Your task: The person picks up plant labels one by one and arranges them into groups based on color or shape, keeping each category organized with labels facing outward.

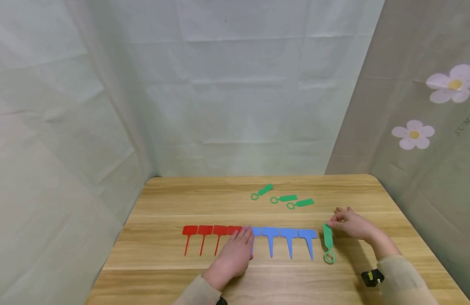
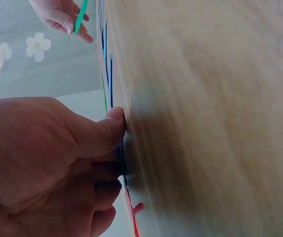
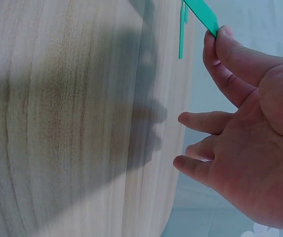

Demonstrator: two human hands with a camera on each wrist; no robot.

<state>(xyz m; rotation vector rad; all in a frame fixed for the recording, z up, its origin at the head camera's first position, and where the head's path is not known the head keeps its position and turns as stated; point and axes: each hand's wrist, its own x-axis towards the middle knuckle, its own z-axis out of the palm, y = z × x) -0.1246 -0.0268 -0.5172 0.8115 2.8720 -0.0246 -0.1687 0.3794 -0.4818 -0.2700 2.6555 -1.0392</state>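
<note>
My right hand [image 1: 354,225] pinches a green plant tag with a ring end [image 1: 328,237] between thumb and forefinger, its ring pointing toward me. In the right wrist view the tag's wide end [image 3: 206,18] is between those fingertips, over the tabletop, with the other fingers spread. My left hand [image 1: 235,255] rests with fingers extended over the row where red T-shaped plant labels [image 1: 205,230] meet blue T-shaped plant labels [image 1: 270,232], partly hiding the labels there. The rightmost blue label [image 1: 307,234] lies just left of the green tag.
Three more green ring tags [image 1: 286,198] lie farther back on the wooden table [image 1: 158,254]. Pale cloth walls stand around the back and sides, with printed flowers on the right one [image 1: 414,134]. A black wrist device [image 1: 372,278] sits at the right sleeve.
</note>
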